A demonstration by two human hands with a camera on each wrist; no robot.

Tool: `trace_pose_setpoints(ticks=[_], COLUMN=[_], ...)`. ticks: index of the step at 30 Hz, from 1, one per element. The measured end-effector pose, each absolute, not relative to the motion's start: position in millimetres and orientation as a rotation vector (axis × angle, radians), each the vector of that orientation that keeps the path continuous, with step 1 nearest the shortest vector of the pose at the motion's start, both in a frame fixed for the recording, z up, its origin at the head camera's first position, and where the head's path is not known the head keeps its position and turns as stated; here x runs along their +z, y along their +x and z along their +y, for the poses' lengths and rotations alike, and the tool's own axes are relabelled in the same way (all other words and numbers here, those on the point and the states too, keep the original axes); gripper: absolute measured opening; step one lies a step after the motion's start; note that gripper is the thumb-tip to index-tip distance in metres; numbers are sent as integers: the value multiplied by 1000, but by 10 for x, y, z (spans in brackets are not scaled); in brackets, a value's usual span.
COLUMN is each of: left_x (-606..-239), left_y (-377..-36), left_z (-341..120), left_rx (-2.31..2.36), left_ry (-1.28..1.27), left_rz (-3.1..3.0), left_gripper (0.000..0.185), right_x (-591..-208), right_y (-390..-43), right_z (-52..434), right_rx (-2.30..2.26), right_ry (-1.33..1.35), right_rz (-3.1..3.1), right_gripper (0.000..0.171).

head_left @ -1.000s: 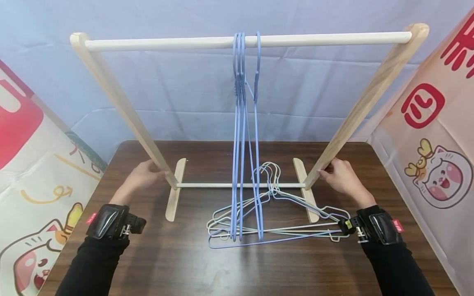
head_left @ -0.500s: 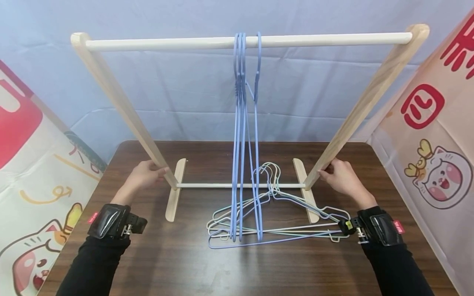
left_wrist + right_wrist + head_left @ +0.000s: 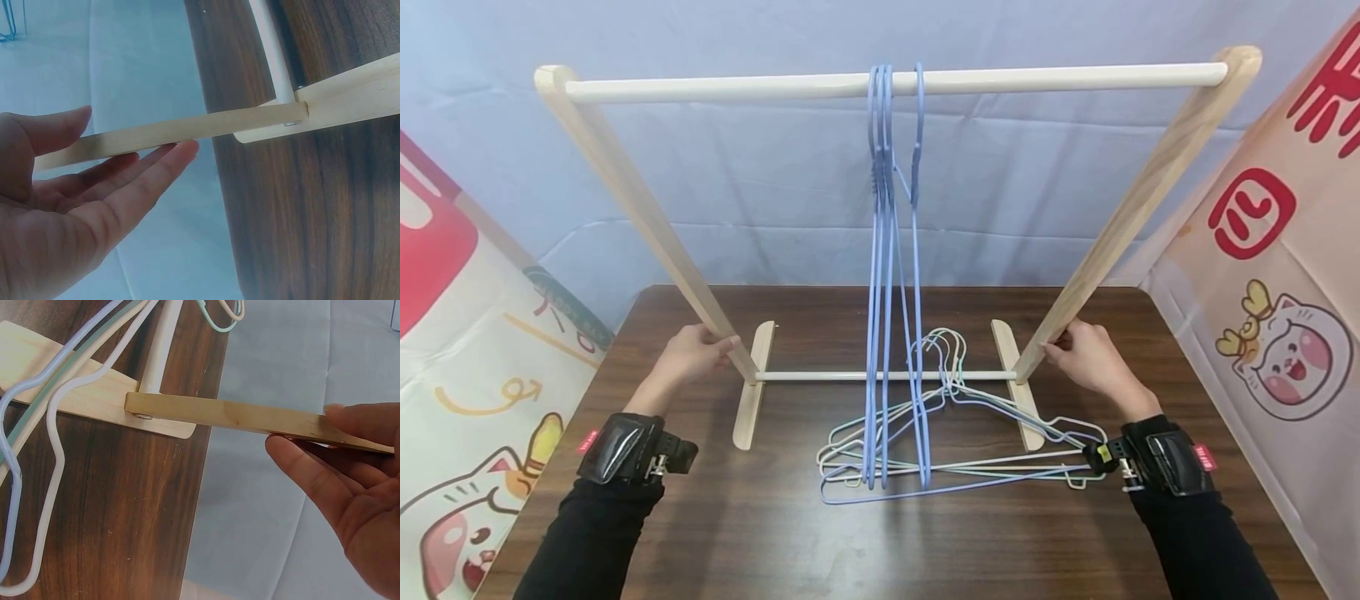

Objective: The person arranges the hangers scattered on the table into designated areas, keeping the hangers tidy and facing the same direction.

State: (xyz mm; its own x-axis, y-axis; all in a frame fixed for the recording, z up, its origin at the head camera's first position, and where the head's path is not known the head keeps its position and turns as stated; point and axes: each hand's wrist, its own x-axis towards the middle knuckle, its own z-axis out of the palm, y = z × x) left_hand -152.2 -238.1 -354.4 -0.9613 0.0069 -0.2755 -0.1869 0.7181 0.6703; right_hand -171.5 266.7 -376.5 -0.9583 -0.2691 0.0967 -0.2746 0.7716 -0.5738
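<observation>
Dark table [image 3: 715,533], hands [image 3: 688,357] on rack [image 3: 895,82].

Desk [image 3: 700,533] lay bare in front of the rack's feet, wide room for both arms. Btwn the uprights the way was cut mid-span by hanging blue hangers [image 3: 883,275], w/ open gaps either side. Low crossbar [image 3: 820,376] barred reach at desk level. Hanger pile [image 3: 955,450] sprawled over the centre-right, touching the right foot [image 3: 1018,392].
</observation>
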Motion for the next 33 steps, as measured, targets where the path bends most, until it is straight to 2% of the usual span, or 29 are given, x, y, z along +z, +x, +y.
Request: trace_pose_setpoints(ticks=[20, 24, 33], left_x=[-3554, -3553, -3560], left_y=[-1513, -1514, -1532], left_z=[-2370, -2367, -2367], left_rx=[1082, 1087, 1115], left_ry=[-173, -181, -181], left_rz=[2672, 2678, 2670], left_gripper=[47, 45, 42], right_x=[-3718, -3726, -3773], right_y=[-1664, -1635, -1636], right_z=[2627, 2604, 2478], right_rx=[752, 731, 747], right_ry=[475, 520, 649], right_rz=[-3079, -3127, -3123], right_gripper=[16, 18, 9])
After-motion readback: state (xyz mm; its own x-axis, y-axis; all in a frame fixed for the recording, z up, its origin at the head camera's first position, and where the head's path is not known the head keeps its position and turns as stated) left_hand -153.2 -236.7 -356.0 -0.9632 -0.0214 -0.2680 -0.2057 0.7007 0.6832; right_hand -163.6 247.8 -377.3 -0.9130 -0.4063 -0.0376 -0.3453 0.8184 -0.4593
